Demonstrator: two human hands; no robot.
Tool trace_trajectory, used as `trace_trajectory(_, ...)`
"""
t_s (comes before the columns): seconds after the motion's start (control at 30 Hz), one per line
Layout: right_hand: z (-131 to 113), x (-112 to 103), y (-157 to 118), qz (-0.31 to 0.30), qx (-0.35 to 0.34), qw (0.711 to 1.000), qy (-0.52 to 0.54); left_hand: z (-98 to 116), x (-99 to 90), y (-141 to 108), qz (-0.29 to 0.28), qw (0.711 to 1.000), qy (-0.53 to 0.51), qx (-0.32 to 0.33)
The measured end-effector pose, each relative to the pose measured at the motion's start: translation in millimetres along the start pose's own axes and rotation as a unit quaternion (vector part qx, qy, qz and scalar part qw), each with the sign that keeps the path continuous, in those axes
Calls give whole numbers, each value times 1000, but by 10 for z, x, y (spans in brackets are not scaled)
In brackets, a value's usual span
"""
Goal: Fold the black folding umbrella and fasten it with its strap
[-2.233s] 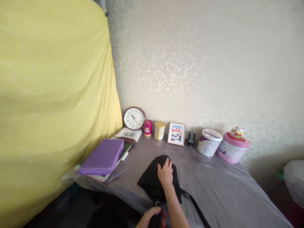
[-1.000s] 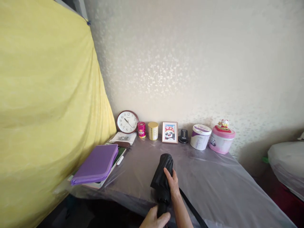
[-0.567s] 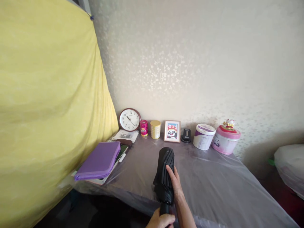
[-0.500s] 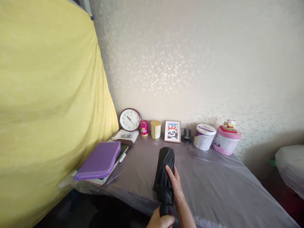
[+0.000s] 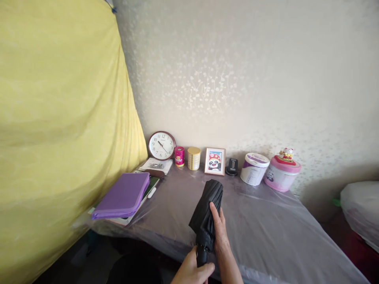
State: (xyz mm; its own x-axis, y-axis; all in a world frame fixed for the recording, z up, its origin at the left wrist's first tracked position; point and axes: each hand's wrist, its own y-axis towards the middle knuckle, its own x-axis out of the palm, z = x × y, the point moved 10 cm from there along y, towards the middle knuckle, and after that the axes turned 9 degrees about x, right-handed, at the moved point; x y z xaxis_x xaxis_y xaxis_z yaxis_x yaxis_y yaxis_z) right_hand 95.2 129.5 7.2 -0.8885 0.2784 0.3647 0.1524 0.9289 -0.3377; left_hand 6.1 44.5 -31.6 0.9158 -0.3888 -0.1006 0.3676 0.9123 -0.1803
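Note:
A folded black umbrella [image 5: 204, 213] is held upright and slightly tilted over the front edge of the table, its closed canopy bunched in loose pleats. Around its handle at the bottom, my left hand [image 5: 195, 268] is wrapped with the thumb across the front. My right hand [image 5: 219, 228] grips the canopy from the right side, fingers pressed along the folds. Part of the right fingers is hidden behind the fabric.
Along the wall on the table [image 5: 260, 228] stand a clock [image 5: 161, 146], a pink can [image 5: 179, 157], a yellow-lidded tin [image 5: 194, 159], a panda picture frame [image 5: 214, 161], a black stand [image 5: 232, 167] and two tubs. A purple folder [image 5: 122, 195] lies left, beside a yellow curtain [image 5: 65, 118].
The umbrella has tilted a little to the right at its top and turned in my hands. My left hand has come slightly up and further into view.

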Motion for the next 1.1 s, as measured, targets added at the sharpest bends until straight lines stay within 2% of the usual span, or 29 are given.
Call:
trace_trajectory(0.07, 15, 34, -2, -33, 14, 999, 23, 137, 134, -39, -54, 993, -103, 18)
trace_trajectory(0.17, -8, 13, -11, -28, 16, 999, 28, 138, 154, -55, -34, 992, -125, -5)
trace_trajectory(0.27, -91, 10, -50, -7, -10, 1000, -6, 6, 75, -34, 34, 996, -63, -44)
trace_trajectory(0.4, -180, 99, -132, -13, -42, 998, -34, -40, -156, -23, 137, 987, 78, -30)
trace_trajectory(0.47, -210, 91, -165, 4, -56, 998, -40, -95, -237, -54, 153, 976, 144, -60)
trace_trajectory(0.53, -201, 89, -174, 7, -51, 998, -36, -100, -280, -84, 152, 971, 168, -74)
trace_trajectory(0.6, -161, 80, -162, 4, -28, 999, -22, -3, -259, -88, 134, 981, 133, -43)
trace_trajectory(0.67, -136, 77, -145, -8, -9, 1000, -2, 127, -132, -84, 73, 997, 35, -2)
trace_trajectory(0.73, -114, 103, -129, -33, 8, 999, 14, 248, 34, -108, -1, 997, -80, 16)
trace_trajectory(0.8, -84, 150, -120, -64, 26, 997, 15, 289, 111, -138, -28, 991, -133, 4)
trace_trajectory(0.9, -100, 140, -111, -64, 12, 998, -5, 188, 96, -130, 2, 993, -112, -28)
trace_trajectory(0.97, -146, 73, -107, -26, -19, 999, -33, 133, 35, -82, 42, 996, -74, -5)
trace_trajectory(1.03, -174, 25, -108, 7, -42, 997, -65, 79, -76, -47, 98, 995, 7, 21)
trace_trajectory(1.1, -176, 10, -108, 23, -52, 995, -84, -65, -156, -50, 127, 986, 107, -18)
